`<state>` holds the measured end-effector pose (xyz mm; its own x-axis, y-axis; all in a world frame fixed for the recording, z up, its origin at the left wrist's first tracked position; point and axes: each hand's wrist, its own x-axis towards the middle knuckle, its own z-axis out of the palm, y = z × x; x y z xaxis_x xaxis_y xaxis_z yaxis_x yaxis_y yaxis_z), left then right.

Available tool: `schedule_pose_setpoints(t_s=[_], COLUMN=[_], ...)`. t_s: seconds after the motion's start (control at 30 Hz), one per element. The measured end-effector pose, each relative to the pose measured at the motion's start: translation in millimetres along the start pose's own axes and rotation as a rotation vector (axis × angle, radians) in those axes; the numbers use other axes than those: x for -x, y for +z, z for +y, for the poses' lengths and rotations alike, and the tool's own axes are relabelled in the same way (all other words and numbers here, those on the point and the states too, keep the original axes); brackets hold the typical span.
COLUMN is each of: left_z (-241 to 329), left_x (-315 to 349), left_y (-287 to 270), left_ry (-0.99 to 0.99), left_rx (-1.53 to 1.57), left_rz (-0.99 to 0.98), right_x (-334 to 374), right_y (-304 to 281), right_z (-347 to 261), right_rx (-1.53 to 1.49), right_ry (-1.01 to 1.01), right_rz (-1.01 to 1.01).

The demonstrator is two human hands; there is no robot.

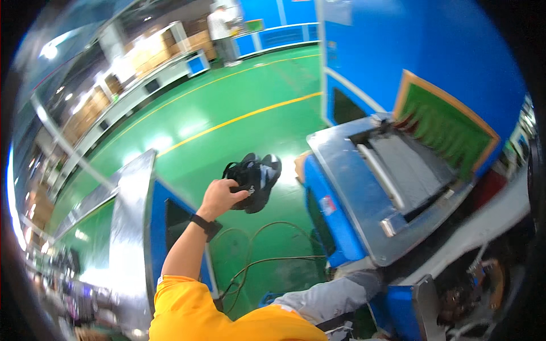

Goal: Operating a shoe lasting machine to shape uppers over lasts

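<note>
To the left of the steel-topped blue machine (352, 176), apart from its edge in this view: a pair of black shoes (263, 190) with pale patches, bunched together as 2. Seems raised over the green floor (296, 128), though cannot tell how high.

Gripped by the left hand (218, 199), with fingers closed over the near part of the shoes and thumb pressed alongside. Around that wrist: a dark band (206, 226). Right hand out of view, so cannot tell whether open or holding anything.

Picking up: done, to judge by the hold, with both of the 2 taken together. Letting go: not yet done, and not yet resting on the blue machine or on the steel-topped bench (135, 221) farther to its left. Impossible to judge more of the progress from here.

On top of the blue machine: a white roller (382, 177) beside a grey belt (406, 162). Behind the belt, at the machine's opening: a green fringed curtain (438, 122). On the floor left of the machine: a looped cable (284, 259). Well beyond the machine: 1 co-worker (222, 31).
</note>
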<state>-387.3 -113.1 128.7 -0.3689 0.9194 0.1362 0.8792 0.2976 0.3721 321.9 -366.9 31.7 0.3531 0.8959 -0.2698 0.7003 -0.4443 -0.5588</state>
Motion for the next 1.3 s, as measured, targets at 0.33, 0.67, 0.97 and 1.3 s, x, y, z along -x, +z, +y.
schedule_pose_setpoints(t_s=[0.33, 0.67, 0.97, 1.3], left_z=[-233, -208, 146, 307], left_x=[240, 48, 0, 68], left_y=[-216, -103, 169, 250], left_ry=[-0.656, -0.492, 0.677, 0.785], left_rx=[-0.521, -0.062, 0.228, 0.175], left_rz=[0.382, 0.373, -0.176, -0.029], right_x=[-28, -6, -6, -5], right_y=[41, 72, 100, 107], right_z=[56, 47, 42, 18], right_rx=[0.318, 0.127, -0.048, 0.436], right_ry=[-0.192, -0.129, 0.17, 0.303], right_rz=[0.283, 0.405, 0.657, 0.852])
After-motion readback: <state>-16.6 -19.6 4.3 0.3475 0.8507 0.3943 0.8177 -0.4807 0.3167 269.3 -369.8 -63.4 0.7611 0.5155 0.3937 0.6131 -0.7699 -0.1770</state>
